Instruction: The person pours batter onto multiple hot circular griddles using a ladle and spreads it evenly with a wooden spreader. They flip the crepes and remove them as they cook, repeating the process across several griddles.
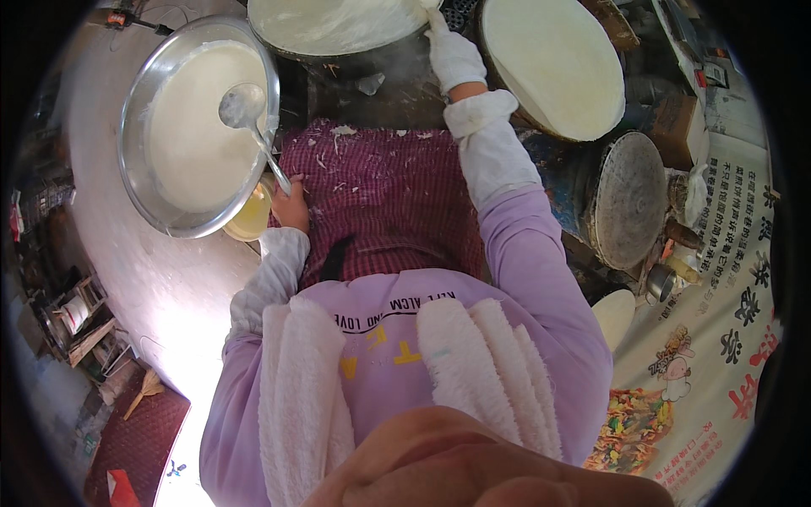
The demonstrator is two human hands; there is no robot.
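My bare left hand [291, 206] grips the handle of a metal ladle [242, 108]. The ladle's batter-coated bowl lies over a large steel basin [134, 133] of pale, creamy batter [196, 152]. My right hand [453, 60], in a white glove, reaches to the rim of a round griddle covered by a thin pale sheet of batter [336, 25]. Its fingertips meet the sheet's edge at the top of the view; whether they pinch it cannot be made out. Just right of that hand, a second round griddle carries a pale flatbread [557, 63], one edge of which looks lifted.
Beside the basin, partly hidden, sits a bowl of yellowish liquid [250, 215]. A grey round lid or plate [630, 199] stands at the right, near a small metal cup [661, 282] and a cardboard box [678, 130]. A checked apron [386, 190] with batter scraps covers my lap.
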